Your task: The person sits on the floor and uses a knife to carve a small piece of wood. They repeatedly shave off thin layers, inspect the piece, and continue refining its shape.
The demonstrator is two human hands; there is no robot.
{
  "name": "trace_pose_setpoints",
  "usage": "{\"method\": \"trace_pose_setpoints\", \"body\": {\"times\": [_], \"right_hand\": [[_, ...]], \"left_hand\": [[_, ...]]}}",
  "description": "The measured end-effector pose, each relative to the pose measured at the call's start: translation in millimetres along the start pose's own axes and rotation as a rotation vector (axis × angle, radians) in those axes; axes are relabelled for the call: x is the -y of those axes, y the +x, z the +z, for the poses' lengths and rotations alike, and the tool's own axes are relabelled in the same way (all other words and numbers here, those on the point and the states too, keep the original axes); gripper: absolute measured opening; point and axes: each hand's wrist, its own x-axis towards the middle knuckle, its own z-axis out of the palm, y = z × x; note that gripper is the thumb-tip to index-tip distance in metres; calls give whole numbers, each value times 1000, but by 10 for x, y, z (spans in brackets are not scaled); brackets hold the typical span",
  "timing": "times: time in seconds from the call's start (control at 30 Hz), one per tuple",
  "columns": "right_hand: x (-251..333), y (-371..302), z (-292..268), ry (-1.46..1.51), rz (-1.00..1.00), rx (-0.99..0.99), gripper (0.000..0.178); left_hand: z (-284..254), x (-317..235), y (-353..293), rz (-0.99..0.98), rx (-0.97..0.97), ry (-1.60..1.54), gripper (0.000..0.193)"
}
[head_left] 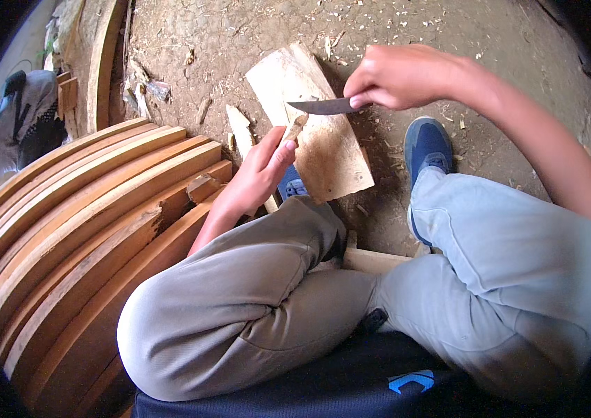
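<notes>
My right hand (396, 76) is closed round the handle of a knife (320, 106), whose dark blade points left above a flat wooden board (341, 157). In my left hand (264, 171), fingers wrapped round it, is a small pale stick of wood (296, 127). The stick's upper end lies just below the blade, close to its tip; whether the two touch I cannot tell. The board slants between my feet, with its lower end near my left knee. The knife's handle is mostly hidden in my fingers.
Long wooden planks (93, 209) are stacked at my left, next to my left arm. A split piece of wood (240, 129) lies left of the board. Wood chips litter the earth floor (240, 28). A person (31, 122) shows at the far left. My right shoe (428, 146) stands right of the board.
</notes>
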Motion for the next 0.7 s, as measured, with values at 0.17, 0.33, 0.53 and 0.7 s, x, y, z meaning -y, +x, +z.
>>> {"method": "trace_pose_setpoints", "body": {"times": [0.17,0.33,0.53,0.7], "right_hand": [[-77,-56,5,477,35,28,16],[-27,-122,20,137,-39,-160,19],[-65,-89,196,-192,-46,-371,14],[-89,-45,253,-269,-72,-465,10]], "left_hand": [[29,-172,-94,-107,2,-247,34],[-21,-96,-87,-61,-23,-309,29],[-81,-88,-23,-34,-34,-279,45],[-69,-164,-22,-6,-11,-240,62]]}}
